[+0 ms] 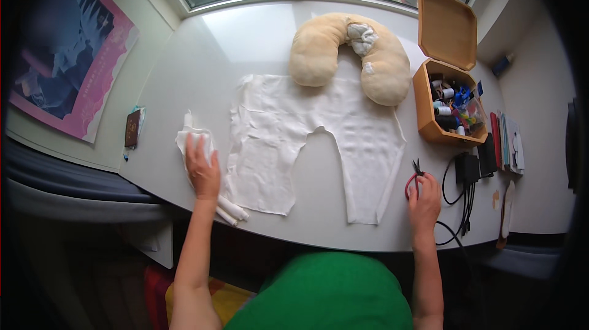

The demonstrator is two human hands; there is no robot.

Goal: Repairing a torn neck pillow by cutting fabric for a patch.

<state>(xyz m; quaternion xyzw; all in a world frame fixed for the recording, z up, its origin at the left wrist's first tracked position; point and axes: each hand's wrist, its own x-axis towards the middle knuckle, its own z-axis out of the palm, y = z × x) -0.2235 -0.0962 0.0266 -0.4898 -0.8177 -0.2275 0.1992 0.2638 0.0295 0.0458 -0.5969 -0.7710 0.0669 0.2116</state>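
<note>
A large piece of white cloth (pixel 264 146) lies spread on the white table, with an arch-shaped gap in its near edge. My left hand (pixel 204 170) rests on a smaller folded white cloth (pixel 185 139) to its left, fingers stretched out. Rolled white fabric (pixel 232 209) sticks out below that wrist. Over at the right, my right hand (pixel 424 204) has its fingers on the red handles of small scissors (pixel 417 176), whose dark blades point away from me. A beige U-shaped neck pillow (pixel 319 47) overlaps the cloth's far edge, white stuffing showing through an opening.
An open wooden sewing box (pixel 451 100) with thread spools stands at the right, lid raised. Near it are a black adapter with cables (pixel 466 170) and upright booklets (pixel 509 143). A small brown booklet (pixel 132 128) lies by the left edge. Windows border the far side.
</note>
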